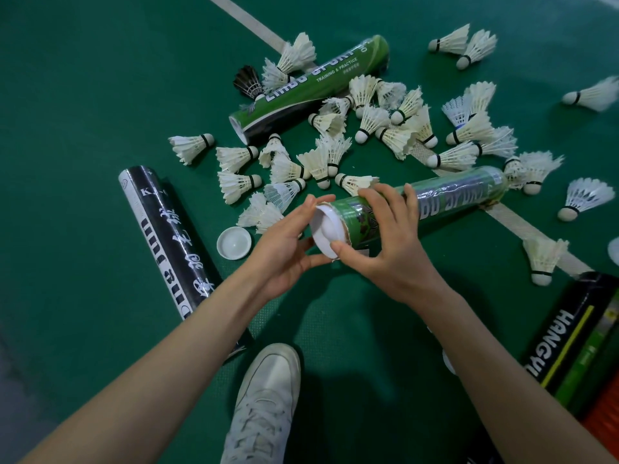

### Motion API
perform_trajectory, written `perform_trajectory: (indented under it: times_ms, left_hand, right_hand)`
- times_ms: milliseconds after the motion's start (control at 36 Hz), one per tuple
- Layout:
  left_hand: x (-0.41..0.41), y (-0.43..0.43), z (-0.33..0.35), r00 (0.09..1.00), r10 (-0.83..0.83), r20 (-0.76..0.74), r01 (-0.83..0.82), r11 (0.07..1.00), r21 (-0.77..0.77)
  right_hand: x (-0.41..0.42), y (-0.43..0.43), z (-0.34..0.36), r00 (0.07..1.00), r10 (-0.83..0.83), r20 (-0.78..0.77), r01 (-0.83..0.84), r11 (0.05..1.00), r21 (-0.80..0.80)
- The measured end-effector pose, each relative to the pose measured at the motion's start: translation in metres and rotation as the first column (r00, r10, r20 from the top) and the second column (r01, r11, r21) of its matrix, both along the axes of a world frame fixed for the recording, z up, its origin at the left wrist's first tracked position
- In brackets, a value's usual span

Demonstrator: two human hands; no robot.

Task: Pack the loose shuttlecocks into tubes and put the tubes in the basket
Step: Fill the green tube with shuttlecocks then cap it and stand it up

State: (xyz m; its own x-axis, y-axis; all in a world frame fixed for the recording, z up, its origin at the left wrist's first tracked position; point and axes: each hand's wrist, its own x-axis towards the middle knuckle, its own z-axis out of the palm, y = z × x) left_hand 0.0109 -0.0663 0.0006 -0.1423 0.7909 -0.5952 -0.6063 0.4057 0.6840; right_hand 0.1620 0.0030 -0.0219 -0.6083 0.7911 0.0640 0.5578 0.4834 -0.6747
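Note:
A green shuttlecock tube [449, 199] lies slanted above the green floor, its near end toward me. My right hand [388, 242] grips that near end, thumb on the white cap [326, 231]. My left hand [288, 249] holds the cap's left edge with fingers and thumb; the cap sits tilted in the tube mouth. Several white feather shuttlecocks [368, 125] lie scattered beyond the tube. A second green tube [311, 85] lies at the back, and a black tube [167, 236] lies at the left.
A loose white cap [233, 243] lies on the floor by my left hand. A black shuttlecock [248, 82] rests beside the far green tube. More tubes [569, 336] sit in an orange basket [603, 420] at lower right. My white shoe [264, 400] is below.

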Motion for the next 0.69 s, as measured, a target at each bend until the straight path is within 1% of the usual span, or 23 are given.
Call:
perform_trajectory:
  times_ms: [83, 278, 417, 556, 694]
  left_hand:
    - [-0.002, 0.001, 0.0, 0.998, 0.004, 0.056, -0.003, 1.0, -0.009]
    - [0.004, 0.006, -0.001, 0.999, 0.035, -0.002, -0.036, 0.999, -0.036]
    - [0.01, 0.007, -0.004, 0.995, 0.091, -0.035, -0.092, 0.995, -0.029]
    - [0.012, 0.01, -0.005, 0.989, 0.129, -0.066, -0.133, 0.989, -0.058]
    - [0.013, 0.013, -0.004, 0.986, 0.157, -0.062, -0.162, 0.984, -0.071]
  right_hand:
    - [0.001, -0.003, -0.001, 1.0, -0.012, -0.008, 0.012, 1.0, -0.001]
    - [0.003, -0.002, 0.003, 1.0, -0.022, -0.013, 0.022, 1.0, -0.005]
    - [0.002, -0.002, -0.001, 1.0, -0.025, -0.005, 0.025, 0.998, 0.051]
    - [0.0, 0.0, -0.003, 1.0, -0.021, -0.001, 0.021, 0.996, 0.085]
    - [-0.005, -0.003, 0.003, 0.999, -0.026, -0.028, 0.026, 1.0, 0.014]
